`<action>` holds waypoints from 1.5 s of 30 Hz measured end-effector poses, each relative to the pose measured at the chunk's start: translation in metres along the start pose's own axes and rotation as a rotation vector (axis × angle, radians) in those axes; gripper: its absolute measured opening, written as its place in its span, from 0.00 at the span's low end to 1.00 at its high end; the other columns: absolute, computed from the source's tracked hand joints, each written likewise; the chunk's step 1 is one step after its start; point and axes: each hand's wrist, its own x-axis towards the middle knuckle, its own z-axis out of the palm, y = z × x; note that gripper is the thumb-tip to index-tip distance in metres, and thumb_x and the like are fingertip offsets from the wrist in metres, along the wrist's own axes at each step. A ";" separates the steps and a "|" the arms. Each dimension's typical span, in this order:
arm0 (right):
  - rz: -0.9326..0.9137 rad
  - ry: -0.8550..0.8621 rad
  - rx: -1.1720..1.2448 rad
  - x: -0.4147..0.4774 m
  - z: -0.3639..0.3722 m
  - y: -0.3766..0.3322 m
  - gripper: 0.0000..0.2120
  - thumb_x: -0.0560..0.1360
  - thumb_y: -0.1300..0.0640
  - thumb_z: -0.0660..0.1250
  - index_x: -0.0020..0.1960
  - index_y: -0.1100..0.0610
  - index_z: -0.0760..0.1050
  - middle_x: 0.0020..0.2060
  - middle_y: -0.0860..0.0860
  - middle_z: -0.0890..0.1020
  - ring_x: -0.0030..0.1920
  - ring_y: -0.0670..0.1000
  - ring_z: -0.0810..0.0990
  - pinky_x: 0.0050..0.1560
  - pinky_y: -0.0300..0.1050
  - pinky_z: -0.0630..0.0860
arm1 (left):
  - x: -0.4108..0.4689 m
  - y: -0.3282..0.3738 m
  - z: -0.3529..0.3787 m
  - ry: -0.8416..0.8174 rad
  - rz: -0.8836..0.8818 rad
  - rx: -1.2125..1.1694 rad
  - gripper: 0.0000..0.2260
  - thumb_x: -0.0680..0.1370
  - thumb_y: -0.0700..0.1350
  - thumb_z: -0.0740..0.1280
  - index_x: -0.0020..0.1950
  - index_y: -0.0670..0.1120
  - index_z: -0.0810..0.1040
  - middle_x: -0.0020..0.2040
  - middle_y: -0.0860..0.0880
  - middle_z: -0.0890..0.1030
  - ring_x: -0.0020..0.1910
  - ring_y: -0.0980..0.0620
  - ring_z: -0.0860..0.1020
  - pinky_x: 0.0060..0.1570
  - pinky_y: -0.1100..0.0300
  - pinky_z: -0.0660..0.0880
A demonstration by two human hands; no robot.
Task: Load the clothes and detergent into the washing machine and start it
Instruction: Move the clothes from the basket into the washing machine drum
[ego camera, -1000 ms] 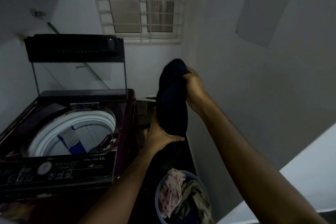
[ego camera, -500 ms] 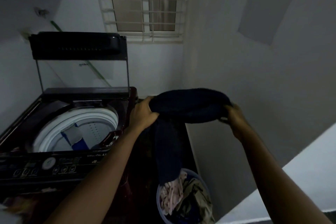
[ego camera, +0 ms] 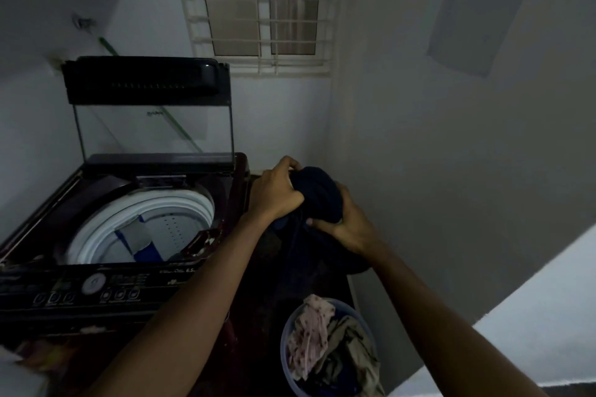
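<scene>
A dark maroon top-loading washing machine (ego camera: 106, 287) stands at the left with its glass lid (ego camera: 154, 126) raised. Its white drum (ego camera: 145, 229) holds a blue and grey garment. Just right of the machine, both hands bunch a dark navy garment (ego camera: 319, 193) into a ball. My left hand (ego camera: 274, 193) grips its left side and my right hand (ego camera: 345, 222) grips its lower right. A tail of the garment hangs down below the hands. A blue laundry basket (ego camera: 290, 329) on the floor holds pink and olive clothes.
A barred window (ego camera: 261, 6) is in the back wall. The right wall (ego camera: 451, 171) stands close, with a paper sheet (ego camera: 474, 3) pinned high up. The control panel (ego camera: 90, 287) runs along the machine's near edge. A white ledge (ego camera: 548, 300) lies at the lower right.
The dark garment, first held upright and then stretched wide between the hands, is now gathered into a tight bundle. Both hands have come together beside the machine's right edge.
</scene>
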 end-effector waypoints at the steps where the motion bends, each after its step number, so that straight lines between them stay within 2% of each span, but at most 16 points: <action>1: 0.011 0.061 0.024 0.002 0.004 0.002 0.39 0.70 0.46 0.74 0.74 0.44 0.56 0.65 0.42 0.72 0.63 0.44 0.74 0.63 0.44 0.72 | 0.001 -0.002 -0.002 -0.003 -0.027 -0.056 0.16 0.70 0.40 0.67 0.56 0.54 0.74 0.46 0.54 0.82 0.42 0.51 0.80 0.43 0.51 0.80; 3: -0.003 0.161 0.127 0.006 0.009 -0.004 0.28 0.72 0.50 0.68 0.69 0.46 0.63 0.59 0.44 0.77 0.56 0.43 0.77 0.58 0.46 0.76 | 0.005 -0.009 -0.008 -0.043 -0.076 -0.159 0.16 0.71 0.43 0.70 0.56 0.55 0.75 0.48 0.54 0.82 0.47 0.53 0.81 0.51 0.52 0.79; 6: -0.033 0.275 0.345 0.017 0.015 -0.018 0.18 0.73 0.60 0.66 0.61 0.50 0.71 0.53 0.45 0.80 0.51 0.43 0.80 0.50 0.42 0.76 | 0.007 -0.018 -0.022 -0.113 -0.080 -0.313 0.23 0.66 0.55 0.73 0.61 0.58 0.75 0.57 0.56 0.81 0.58 0.54 0.78 0.64 0.52 0.73; 9: -0.018 0.329 0.513 0.032 0.017 -0.036 0.20 0.71 0.59 0.67 0.63 0.54 0.72 0.53 0.48 0.82 0.52 0.47 0.81 0.50 0.43 0.78 | 0.003 -0.020 -0.035 -0.096 -0.012 -0.458 0.29 0.69 0.64 0.72 0.68 0.58 0.73 0.63 0.57 0.78 0.62 0.58 0.76 0.65 0.58 0.72; 12: -0.022 0.365 0.624 0.048 0.028 -0.060 0.23 0.69 0.60 0.68 0.64 0.58 0.72 0.53 0.52 0.81 0.51 0.49 0.82 0.48 0.41 0.79 | 0.003 -0.021 -0.046 -0.015 0.009 -0.627 0.28 0.73 0.61 0.71 0.70 0.54 0.72 0.64 0.55 0.78 0.61 0.60 0.76 0.63 0.62 0.73; 16: 0.010 0.400 0.661 0.069 0.054 -0.084 0.21 0.70 0.62 0.69 0.63 0.56 0.74 0.53 0.53 0.82 0.51 0.53 0.82 0.51 0.50 0.81 | 0.011 -0.033 -0.055 0.035 -0.099 -0.816 0.28 0.73 0.65 0.69 0.69 0.52 0.73 0.62 0.53 0.80 0.60 0.56 0.79 0.64 0.53 0.75; 22: 0.044 0.412 0.611 0.097 0.103 -0.104 0.24 0.68 0.55 0.69 0.64 0.48 0.73 0.52 0.48 0.83 0.50 0.48 0.83 0.53 0.52 0.81 | 0.025 -0.067 -0.087 0.060 -0.150 -0.824 0.37 0.66 0.75 0.66 0.67 0.53 0.76 0.60 0.52 0.82 0.59 0.53 0.80 0.62 0.48 0.76; 25: 0.032 0.368 0.601 0.104 0.121 -0.111 0.27 0.71 0.56 0.70 0.68 0.48 0.68 0.56 0.48 0.80 0.54 0.48 0.81 0.54 0.48 0.80 | 0.030 -0.084 -0.100 0.081 -0.167 -0.811 0.39 0.65 0.76 0.65 0.67 0.53 0.75 0.60 0.52 0.81 0.59 0.53 0.80 0.62 0.49 0.77; 29: -0.010 0.254 0.620 0.116 0.142 -0.124 0.30 0.73 0.53 0.71 0.71 0.47 0.61 0.60 0.49 0.77 0.57 0.47 0.79 0.56 0.45 0.79 | 0.039 -0.099 -0.114 0.134 -0.198 -0.850 0.34 0.67 0.74 0.64 0.66 0.54 0.75 0.60 0.51 0.81 0.58 0.52 0.80 0.60 0.48 0.78; 32: -0.036 0.212 0.657 0.127 0.156 -0.131 0.30 0.74 0.52 0.72 0.71 0.49 0.62 0.60 0.48 0.76 0.58 0.46 0.79 0.58 0.45 0.78 | 0.040 -0.109 -0.122 0.181 -0.208 -0.876 0.35 0.68 0.73 0.64 0.67 0.53 0.75 0.60 0.50 0.81 0.58 0.51 0.81 0.60 0.48 0.78; 36: -0.061 0.174 0.677 0.140 0.174 -0.139 0.27 0.75 0.51 0.70 0.70 0.51 0.63 0.57 0.43 0.77 0.56 0.43 0.79 0.56 0.40 0.78 | 0.038 -0.122 -0.132 0.262 -0.212 -0.870 0.33 0.71 0.70 0.64 0.68 0.51 0.74 0.60 0.50 0.82 0.58 0.52 0.81 0.60 0.48 0.78; 40: -0.060 0.128 0.664 0.157 0.201 -0.151 0.31 0.72 0.46 0.71 0.71 0.50 0.64 0.59 0.46 0.77 0.58 0.45 0.78 0.58 0.44 0.78 | 0.038 -0.140 -0.154 0.350 -0.230 -0.846 0.36 0.68 0.73 0.65 0.68 0.52 0.74 0.61 0.50 0.81 0.58 0.52 0.81 0.59 0.49 0.78; 45: -0.074 0.115 0.642 0.181 0.237 -0.170 0.28 0.74 0.48 0.70 0.70 0.50 0.64 0.59 0.47 0.77 0.56 0.43 0.78 0.55 0.38 0.78 | 0.046 -0.180 -0.184 0.367 -0.212 -0.896 0.36 0.70 0.71 0.66 0.70 0.49 0.73 0.62 0.47 0.81 0.60 0.48 0.80 0.61 0.46 0.77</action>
